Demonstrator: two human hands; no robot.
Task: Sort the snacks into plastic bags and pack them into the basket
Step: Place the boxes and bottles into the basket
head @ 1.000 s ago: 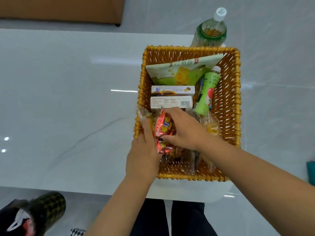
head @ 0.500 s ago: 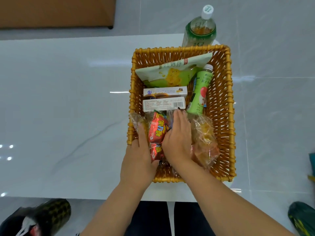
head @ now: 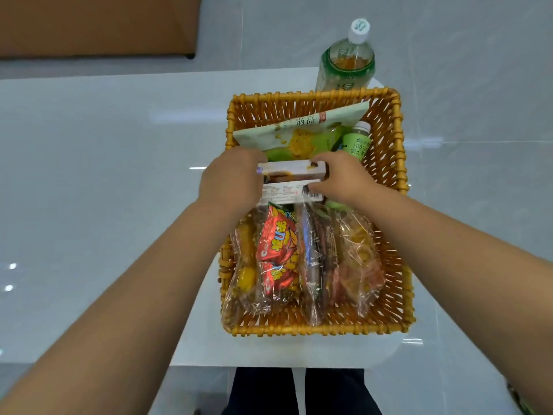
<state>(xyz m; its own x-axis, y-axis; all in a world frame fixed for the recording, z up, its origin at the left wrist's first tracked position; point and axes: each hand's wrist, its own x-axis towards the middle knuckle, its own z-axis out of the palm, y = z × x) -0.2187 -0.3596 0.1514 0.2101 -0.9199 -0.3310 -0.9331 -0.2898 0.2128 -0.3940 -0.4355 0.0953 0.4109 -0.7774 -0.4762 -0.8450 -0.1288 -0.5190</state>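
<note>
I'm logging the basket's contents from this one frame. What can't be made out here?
- Ends of the two boxes: head view, covered by the left hand and right hand.
- Lower part of the small green bottle: behind the right hand.
- Base of the large bottle: behind the basket rim.
- Snacks in the clear plastic bags: blurred by crinkled film.

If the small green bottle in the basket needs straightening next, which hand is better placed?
Probably the right hand: it grips the boxes' right end, directly beside the small green bottle. The left hand holds the far end.
</note>
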